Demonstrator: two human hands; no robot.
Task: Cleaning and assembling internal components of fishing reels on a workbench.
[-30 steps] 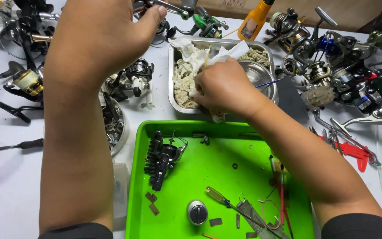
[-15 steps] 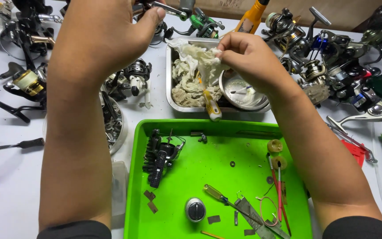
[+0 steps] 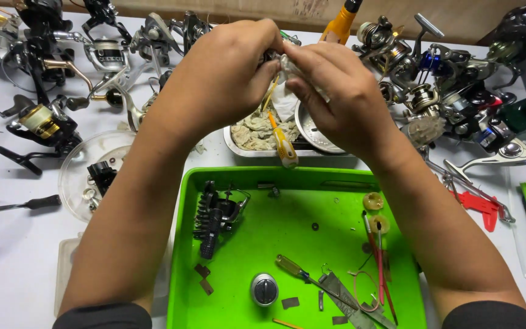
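My left hand [image 3: 223,76] and my right hand [image 3: 339,97] meet above a metal tray [image 3: 238,148] that holds crumpled, stained tissues. Between the fingertips they pinch a small dark part wrapped in a white tissue [image 3: 284,103]; the part itself is mostly hidden. A yellow-handled screwdriver [image 3: 284,149] leans on the metal tray's front rim, just under the hands. Closer to me lies a green tray [image 3: 299,178] with a black reel body [image 3: 214,219], a round metal knob [image 3: 264,289], a small screwdriver [image 3: 299,271] and loose bits.
Several fishing reels crowd the white table at the left [image 3: 44,122] and right [image 3: 445,91]. A clear round lid [image 3: 83,167] with small parts sits left of the green tray. A red tool [image 3: 485,207] lies at the right, an orange bottle [image 3: 339,24] at the back.
My right hand lifted from the metal tray with the tissue and moved up to my left hand. The two hands now touch around the small part.
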